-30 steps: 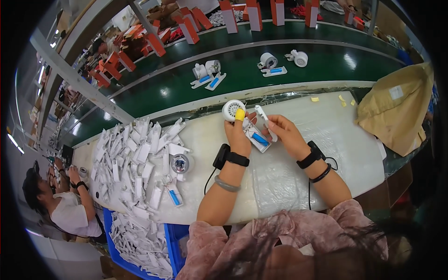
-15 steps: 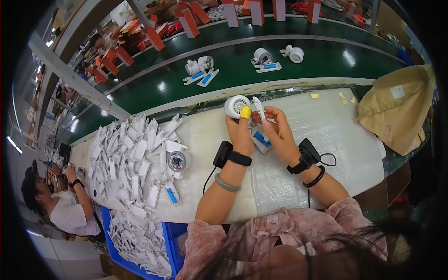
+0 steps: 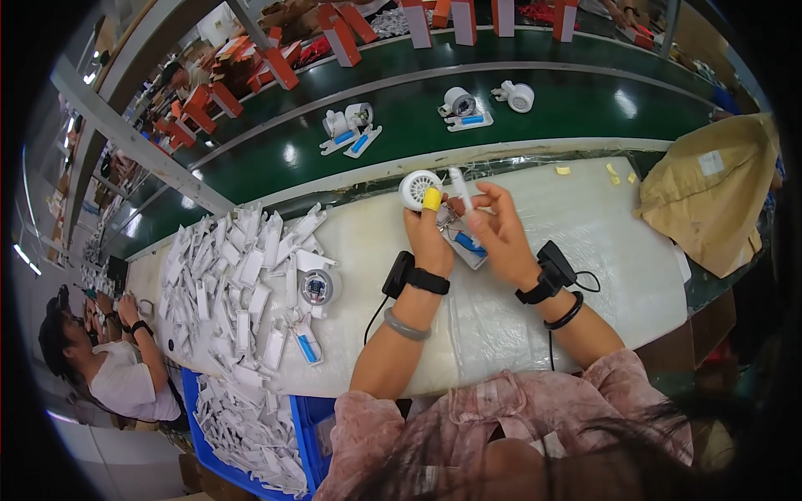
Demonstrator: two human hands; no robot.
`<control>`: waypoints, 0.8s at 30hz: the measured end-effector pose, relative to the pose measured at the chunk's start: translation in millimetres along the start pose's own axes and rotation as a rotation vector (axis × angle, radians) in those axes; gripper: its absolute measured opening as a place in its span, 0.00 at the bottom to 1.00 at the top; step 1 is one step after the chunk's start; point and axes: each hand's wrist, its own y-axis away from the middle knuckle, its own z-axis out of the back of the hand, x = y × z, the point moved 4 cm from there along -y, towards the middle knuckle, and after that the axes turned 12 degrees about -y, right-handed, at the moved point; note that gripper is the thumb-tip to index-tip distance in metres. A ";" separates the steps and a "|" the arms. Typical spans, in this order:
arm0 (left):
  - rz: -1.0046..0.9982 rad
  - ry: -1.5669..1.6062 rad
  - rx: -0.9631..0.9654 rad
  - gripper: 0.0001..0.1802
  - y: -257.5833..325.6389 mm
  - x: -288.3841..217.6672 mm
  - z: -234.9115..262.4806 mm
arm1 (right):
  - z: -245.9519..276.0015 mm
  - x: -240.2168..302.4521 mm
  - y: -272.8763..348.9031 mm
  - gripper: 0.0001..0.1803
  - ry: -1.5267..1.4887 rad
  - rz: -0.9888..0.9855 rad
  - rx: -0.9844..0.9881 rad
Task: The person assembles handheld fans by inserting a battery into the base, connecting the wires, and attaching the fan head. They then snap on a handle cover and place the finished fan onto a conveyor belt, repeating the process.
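The small round white plastic fan head was gripped in the left hand, above the bench. A slim white handle piece was pinched by the right hand; careful alignment seemed wise. The plastic-covered white bench was flanked by a green conveyor belt.
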 end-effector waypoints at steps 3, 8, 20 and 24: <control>0.047 0.021 0.027 0.18 8.7 -6.0 -11.1 | 12.8 17.3 2.3 0.23 0.039 0.029 -0.098; 0.009 0.010 0.016 0.18 4.6 -10.6 -7.2 | 13.9 8.3 14.2 0.20 0.337 0.079 -0.001; 0.006 -0.001 0.117 0.19 9.2 -12.3 -13.9 | 11.5 -0.8 11.5 0.17 0.075 -0.130 -0.054; -0.006 0.034 0.139 0.19 10.5 -15.0 -15.9 | 16.6 0.4 9.3 0.17 0.021 -0.222 -0.062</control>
